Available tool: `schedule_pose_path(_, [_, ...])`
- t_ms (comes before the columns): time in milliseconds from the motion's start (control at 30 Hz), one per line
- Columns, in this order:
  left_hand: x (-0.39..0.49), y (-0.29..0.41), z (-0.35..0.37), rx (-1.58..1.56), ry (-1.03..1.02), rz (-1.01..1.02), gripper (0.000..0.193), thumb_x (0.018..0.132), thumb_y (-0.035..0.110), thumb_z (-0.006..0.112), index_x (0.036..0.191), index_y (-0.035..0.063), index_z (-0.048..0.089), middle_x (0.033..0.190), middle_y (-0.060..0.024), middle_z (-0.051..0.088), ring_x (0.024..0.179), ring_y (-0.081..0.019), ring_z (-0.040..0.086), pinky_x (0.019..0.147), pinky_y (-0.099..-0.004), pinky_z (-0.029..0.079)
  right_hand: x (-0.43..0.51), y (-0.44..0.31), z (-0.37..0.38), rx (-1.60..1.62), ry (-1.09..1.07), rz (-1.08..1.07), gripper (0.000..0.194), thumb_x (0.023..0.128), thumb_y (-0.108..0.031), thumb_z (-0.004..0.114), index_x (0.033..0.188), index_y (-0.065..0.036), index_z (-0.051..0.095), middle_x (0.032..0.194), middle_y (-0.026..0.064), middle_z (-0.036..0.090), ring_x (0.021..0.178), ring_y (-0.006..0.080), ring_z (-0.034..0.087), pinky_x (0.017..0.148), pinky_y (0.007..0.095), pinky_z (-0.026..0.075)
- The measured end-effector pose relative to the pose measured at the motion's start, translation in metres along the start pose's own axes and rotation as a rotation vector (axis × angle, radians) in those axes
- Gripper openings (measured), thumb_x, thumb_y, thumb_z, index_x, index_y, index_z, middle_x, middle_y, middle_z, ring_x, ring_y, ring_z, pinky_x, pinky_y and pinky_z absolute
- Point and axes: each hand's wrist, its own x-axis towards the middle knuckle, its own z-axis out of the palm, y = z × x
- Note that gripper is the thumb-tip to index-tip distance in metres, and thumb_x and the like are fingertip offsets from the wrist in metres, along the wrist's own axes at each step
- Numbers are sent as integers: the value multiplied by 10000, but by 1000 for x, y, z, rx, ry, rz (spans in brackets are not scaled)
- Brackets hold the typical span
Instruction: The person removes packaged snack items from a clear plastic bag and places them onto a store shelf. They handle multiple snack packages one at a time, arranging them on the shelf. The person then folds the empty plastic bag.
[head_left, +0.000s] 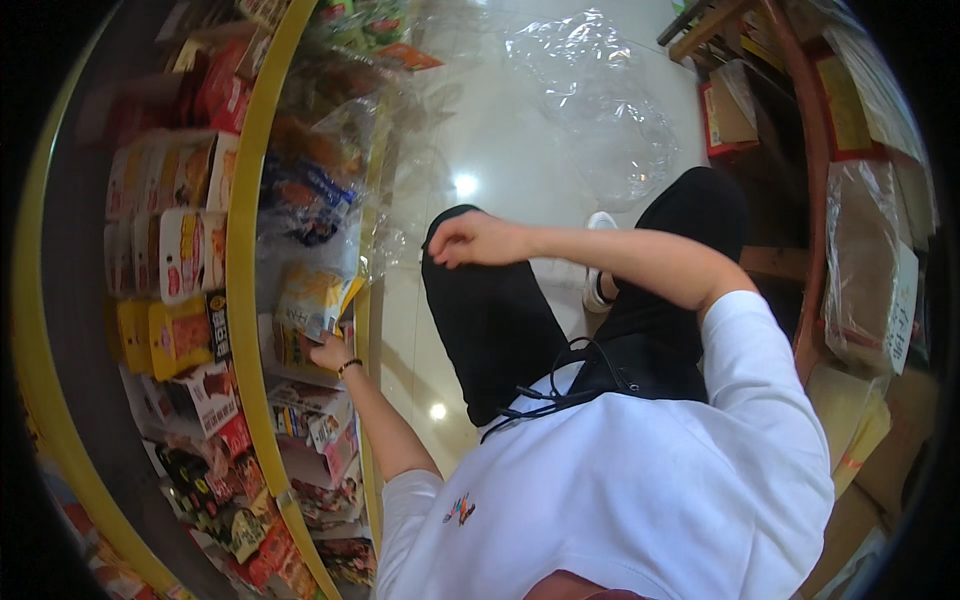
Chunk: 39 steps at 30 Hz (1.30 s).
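Note:
On the low shelf at left, my left hand (330, 354), with a dark bracelet at the wrist, grips the near edge of a yellow-and-white snack bag (311, 296). Some of its fingers are hidden by the bag. Another yellow packet (298, 351) lies just under that bag, beside the fingers. My right hand (476, 238) hovers over or rests on my black-trousered knee (487, 322), fingers loosely bent and apart, with nothing seen in it. Blue packets (315, 199) in clear plastic lie farther along the same shelf.
A yellow shelf edge (251, 172) runs above the low shelf. Boxed snacks (184, 255) stand on the upper shelf. Crumpled clear plastic (592, 105) lies on the tiled floor (480, 142). At right, a brown rack (814, 202) holds cartons, one a plastic-covered box (862, 247).

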Motion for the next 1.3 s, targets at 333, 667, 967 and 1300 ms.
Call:
schedule_pose_path(333, [-31,95,-19,430,-39,-238,449,785,161,595,1131,-108,497,1084,-282,536,1014,-414,482,864,-486,379,-104,-6,-304,-532,672,244,263,808,-232,551,970,-29,590,715,5,528,587,95,470,487,246,402])
schedule_pose_path(667, [-87,297,24,103,57,1171,473,765,130,554,1199,-13,431,1258,-211,383,1170,-384,331,984,-467,258,-187,188,-339,660,719,491,756,636,-551,704,1084,27,515,881,170,559,786,311,559,761,456,470])
schedule_pose_path(967, [-56,389,122,824,-318,1182,441,717,173,626,1137,85,523,1067,-115,581,1064,-277,488,1012,-476,237,-139,261,-419,-142,1509,862,908,568,-578,733,1165,31,420,1034,207,533,929,340,543,820,456,447])
schedule_pose_path(1300, [-31,394,55,911,-407,627,183,730,106,575,905,117,629,881,-72,616,943,-305,542,885,-458,368,-147,264,-393,400,1563,1072,867,564,-418,798,1143,16,322,1054,205,482,888,304,517,718,412,452])
